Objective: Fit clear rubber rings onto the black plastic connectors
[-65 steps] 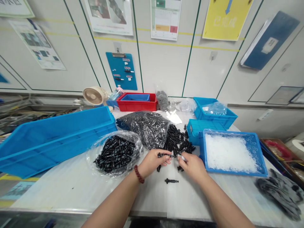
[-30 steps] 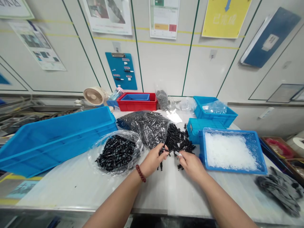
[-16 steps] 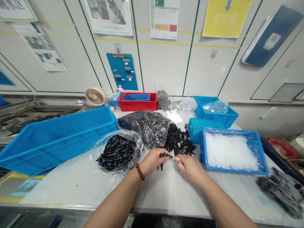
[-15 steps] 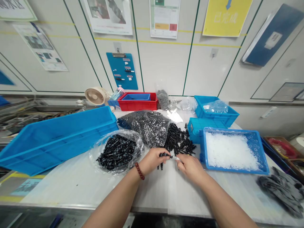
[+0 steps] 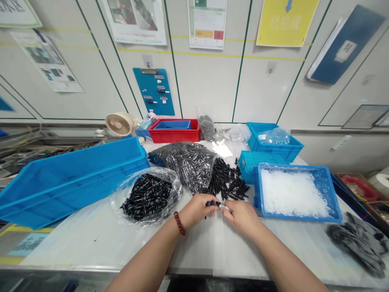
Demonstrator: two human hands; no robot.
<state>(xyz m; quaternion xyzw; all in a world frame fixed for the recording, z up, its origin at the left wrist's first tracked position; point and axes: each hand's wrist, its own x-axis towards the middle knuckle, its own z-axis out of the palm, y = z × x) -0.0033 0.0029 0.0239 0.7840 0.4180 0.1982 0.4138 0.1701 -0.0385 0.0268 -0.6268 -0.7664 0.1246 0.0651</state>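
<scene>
My left hand (image 5: 199, 209) is closed on a slim black part (image 5: 212, 203) with pale rings. Closed too, my right hand (image 5: 240, 215) grips a thin whitish stick-like piece (image 5: 224, 207), whose tip meets the right end of the black part. Fingers partly hide both pieces. Just beyond my hands lies a loose pile of black parts (image 5: 229, 180), spilling beside a large clear bag of the same parts (image 5: 185, 162). Left of my left hand, an open plastic bag (image 5: 148, 196) holds many black parts with pale rings. A blue tray of small white rings (image 5: 296, 192) stands to my right.
A long blue bin (image 5: 75, 174) runs along the left. Behind are a red bin (image 5: 174, 136), a small fan (image 5: 120, 123), another blue bin (image 5: 273, 142) and a closed turquoise box (image 5: 247, 166). A grey cloth or glove (image 5: 358, 243) lies at the right edge.
Both hands have lowered slightly toward me, still meeting at the black part. The view has shifted a little.
</scene>
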